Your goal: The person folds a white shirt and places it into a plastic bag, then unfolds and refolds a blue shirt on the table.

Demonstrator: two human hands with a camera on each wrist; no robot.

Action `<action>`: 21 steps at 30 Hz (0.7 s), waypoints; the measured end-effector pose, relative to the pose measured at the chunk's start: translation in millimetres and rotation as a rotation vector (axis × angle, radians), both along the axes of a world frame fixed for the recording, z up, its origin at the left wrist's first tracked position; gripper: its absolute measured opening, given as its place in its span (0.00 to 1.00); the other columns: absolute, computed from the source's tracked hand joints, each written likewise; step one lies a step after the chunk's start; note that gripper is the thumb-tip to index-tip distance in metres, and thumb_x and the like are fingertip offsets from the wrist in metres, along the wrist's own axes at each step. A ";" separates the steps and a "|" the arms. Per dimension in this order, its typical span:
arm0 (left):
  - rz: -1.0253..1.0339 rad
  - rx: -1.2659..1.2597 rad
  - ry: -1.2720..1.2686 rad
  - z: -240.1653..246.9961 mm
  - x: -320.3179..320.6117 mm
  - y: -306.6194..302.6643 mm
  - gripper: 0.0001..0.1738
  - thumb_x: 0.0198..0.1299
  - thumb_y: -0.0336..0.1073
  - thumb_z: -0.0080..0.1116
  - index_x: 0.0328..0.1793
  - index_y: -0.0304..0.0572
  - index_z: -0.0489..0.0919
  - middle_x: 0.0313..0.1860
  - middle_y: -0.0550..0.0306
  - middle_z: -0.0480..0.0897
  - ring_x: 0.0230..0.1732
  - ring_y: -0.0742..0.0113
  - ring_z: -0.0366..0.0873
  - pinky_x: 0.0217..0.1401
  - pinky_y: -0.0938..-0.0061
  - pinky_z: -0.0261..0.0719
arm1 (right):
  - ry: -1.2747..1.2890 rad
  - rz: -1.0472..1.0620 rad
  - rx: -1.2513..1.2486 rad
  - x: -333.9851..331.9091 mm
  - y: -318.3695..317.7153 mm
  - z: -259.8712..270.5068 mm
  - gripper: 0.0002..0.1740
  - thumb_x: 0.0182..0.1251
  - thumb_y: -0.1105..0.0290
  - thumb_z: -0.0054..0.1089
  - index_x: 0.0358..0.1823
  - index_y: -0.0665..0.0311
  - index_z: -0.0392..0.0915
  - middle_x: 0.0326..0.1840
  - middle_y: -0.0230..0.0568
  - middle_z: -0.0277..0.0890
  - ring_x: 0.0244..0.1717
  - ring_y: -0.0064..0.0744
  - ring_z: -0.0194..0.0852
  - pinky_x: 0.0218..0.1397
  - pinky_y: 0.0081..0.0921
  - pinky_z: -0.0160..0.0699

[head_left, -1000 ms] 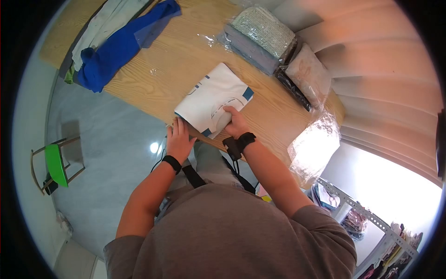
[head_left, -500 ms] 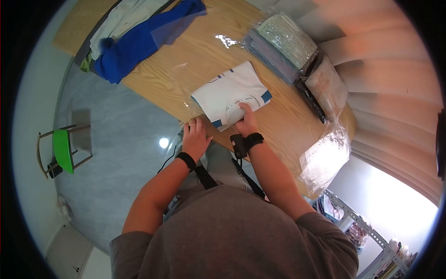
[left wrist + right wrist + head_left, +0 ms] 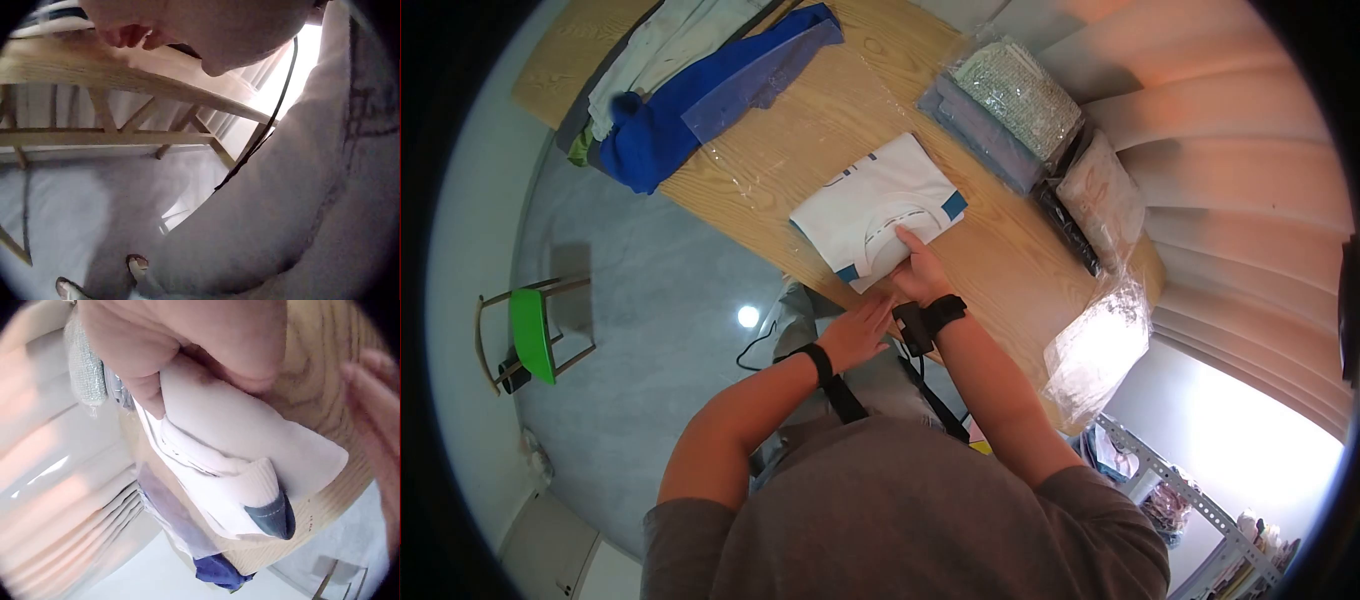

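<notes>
A folded white shirt (image 3: 855, 200) with dark teal corner patches and a rounded neckline lies on the wooden table. My right hand (image 3: 921, 274) grips its near edge, thumb on top and fingers underneath. In the right wrist view, the white shirt (image 3: 219, 419) bends up where that hand holds it. Close beside the right wrist, my left hand (image 3: 857, 332) is at the table's front edge with its fingers extended and nothing in them. The left wrist view shows part of the left hand (image 3: 206, 31) over the table edge.
Clear plastic film (image 3: 800, 125) lies behind the shirt. A blue garment (image 3: 655, 145) and white clothing are at the far left. Bagged folded textiles (image 3: 1015, 95) and a pale packet (image 3: 1103, 190) sit by the curtain (image 3: 1220, 170). Shiny plastic (image 3: 1100, 345) covers the right corner.
My left hand has moved from the shirt's left corner across to my right wrist. The right hand keeps its hold on the shirt. The head view has shifted slightly.
</notes>
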State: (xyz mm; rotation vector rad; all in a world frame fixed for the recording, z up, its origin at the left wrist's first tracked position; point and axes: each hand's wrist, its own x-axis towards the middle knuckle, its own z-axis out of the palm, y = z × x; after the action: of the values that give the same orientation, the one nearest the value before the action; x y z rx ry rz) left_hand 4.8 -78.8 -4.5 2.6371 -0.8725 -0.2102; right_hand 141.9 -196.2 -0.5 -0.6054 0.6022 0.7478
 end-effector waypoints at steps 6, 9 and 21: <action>0.450 -0.193 0.401 -2.4 53.3 -25.7 0.25 0.57 0.43 0.50 0.59 0.37 0.71 0.59 0.42 0.71 0.62 0.51 0.67 0.64 0.62 0.64 | 0.120 -0.069 0.034 1.1 15.1 9.2 0.23 0.68 0.68 0.50 0.62 0.65 0.61 0.61 0.42 0.66 0.61 0.41 0.65 0.67 0.40 0.63; 0.752 -0.404 0.172 -51.8 53.2 -35.5 0.22 0.56 0.43 0.50 0.55 0.40 0.73 0.53 0.43 0.76 0.57 0.51 0.72 0.59 0.61 0.68 | 0.092 -0.051 0.082 -0.1 14.1 4.1 0.23 0.68 0.69 0.50 0.62 0.66 0.61 0.61 0.42 0.66 0.61 0.41 0.65 0.68 0.40 0.63; 0.658 -0.327 -0.037 -23.3 34.6 -9.3 0.30 0.49 0.50 0.56 0.56 0.41 0.73 0.56 0.45 0.73 0.64 0.45 0.62 0.72 0.50 0.46 | 0.056 0.012 0.165 25.0 69.3 -33.0 0.19 0.67 0.68 0.54 0.57 0.64 0.66 0.58 0.39 0.69 0.59 0.38 0.67 0.64 0.37 0.67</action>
State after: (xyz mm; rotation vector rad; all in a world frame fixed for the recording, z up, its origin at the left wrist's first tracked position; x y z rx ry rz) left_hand 39.4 -88.1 -27.9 2.4598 -0.0078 0.1407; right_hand 166.9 -126.9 -33.5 -0.4381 0.5822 0.8191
